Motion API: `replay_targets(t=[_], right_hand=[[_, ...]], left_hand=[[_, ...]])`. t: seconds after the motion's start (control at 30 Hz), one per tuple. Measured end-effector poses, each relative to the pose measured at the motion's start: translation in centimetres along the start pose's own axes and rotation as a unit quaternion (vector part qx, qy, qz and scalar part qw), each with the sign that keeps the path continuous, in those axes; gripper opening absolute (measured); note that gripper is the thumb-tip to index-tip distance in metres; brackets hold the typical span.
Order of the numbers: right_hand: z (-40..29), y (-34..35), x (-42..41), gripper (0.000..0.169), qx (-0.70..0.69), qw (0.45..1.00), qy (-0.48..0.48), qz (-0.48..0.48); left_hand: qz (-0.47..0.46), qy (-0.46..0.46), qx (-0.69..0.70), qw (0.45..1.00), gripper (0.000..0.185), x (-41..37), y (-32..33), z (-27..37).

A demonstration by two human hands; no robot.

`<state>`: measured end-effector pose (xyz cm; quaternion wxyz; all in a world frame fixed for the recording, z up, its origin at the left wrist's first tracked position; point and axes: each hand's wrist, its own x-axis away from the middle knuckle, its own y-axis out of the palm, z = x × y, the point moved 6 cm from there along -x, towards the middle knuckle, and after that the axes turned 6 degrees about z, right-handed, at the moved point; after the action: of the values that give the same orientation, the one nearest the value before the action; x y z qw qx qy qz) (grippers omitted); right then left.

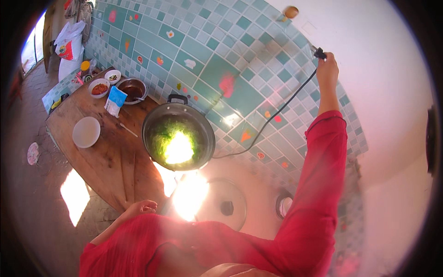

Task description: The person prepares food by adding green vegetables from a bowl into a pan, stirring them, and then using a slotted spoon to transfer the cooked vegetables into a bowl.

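Observation:
Raised high at the right, my right hand [327,67] grips a black plug [319,53] against the wall, at the edge of the tiles. A dark power cord [275,116] hangs from it and runs down behind the wok. My left hand [143,207] is low in front of my body, beside the table's near edge, fingers loosely curled; whether it holds anything cannot be told. Ahead stands a black wok [204,130] with green leafy food [168,133] in it, partly lost in sun glare. A glass lid [238,204] with a dark knob lies nearer to me.
The wooden table [110,166] at the left carries a white bowl [86,132], a blue and white packet [116,100], a metal bowl of dark sauce [132,90], a bowl of red food [99,88] and a small bowl [112,77]. A tiled wall [221,76] rises behind the wok.

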<state>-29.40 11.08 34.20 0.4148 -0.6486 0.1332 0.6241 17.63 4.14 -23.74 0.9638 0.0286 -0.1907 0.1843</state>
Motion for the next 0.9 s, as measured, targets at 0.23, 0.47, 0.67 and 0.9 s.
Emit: replay_targets(t=[0.23,0.47,0.67,0.9], right_hand=[[-12.0,6.1,-8.1,0.02,0.029,0.992,-0.112,0.051],[-17.0,13.7,-3.4,0.025,0.044,0.943,-0.329,0.033],[-16.9,4.0,12.7,0.047,-0.071,0.958,-0.269,-0.07],[-8.1,-17.4,43.8,0.039,-0.128,0.822,0.026,-0.554]], left_hand=[[-0.004,-0.014,0.091,0.996,0.034,-4.8,-4.8,0.1],[-0.04,0.014,0.14,0.989,0.034,-6.3,-4.0,-4.5],[-0.094,-0.012,0.102,0.99,0.037,-4.6,-1.8,-1.6],[-0.272,0.021,-0.003,0.962,0.036,-3.6,9.5,-0.7]])
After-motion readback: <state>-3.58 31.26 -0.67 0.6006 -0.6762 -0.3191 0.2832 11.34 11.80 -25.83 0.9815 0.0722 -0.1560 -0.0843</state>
